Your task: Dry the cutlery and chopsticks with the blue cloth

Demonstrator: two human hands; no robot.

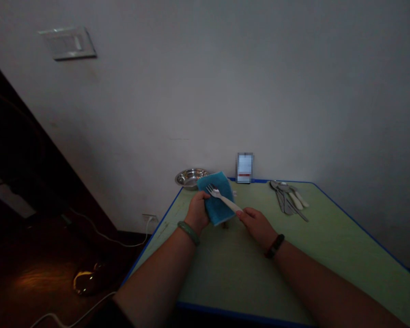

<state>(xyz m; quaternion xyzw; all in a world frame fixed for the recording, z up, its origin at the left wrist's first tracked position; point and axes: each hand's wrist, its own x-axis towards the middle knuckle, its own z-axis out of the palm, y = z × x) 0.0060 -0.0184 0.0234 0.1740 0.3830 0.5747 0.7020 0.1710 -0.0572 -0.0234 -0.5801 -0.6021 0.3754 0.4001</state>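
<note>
My left hand (198, 212) grips a folded blue cloth (220, 207) by its left side, with the thumb on top and the other fingers hidden behind it. Across the cloth lies a fork (229, 203) with metal tines and a pale handle. The end of that handle is pinched in my right hand (258, 226). The tines point up and left, close to my left thumb. Both hands are over the near middle part of the green table (239, 273).
A shiny metal bowl (191, 178) stands at the table's far left corner. A phone (245, 168) leans upright against the wall. Several spoons and other cutlery (286, 200) lie in a pile at the back right. A white cable (133, 246) hangs from a wall socket at left.
</note>
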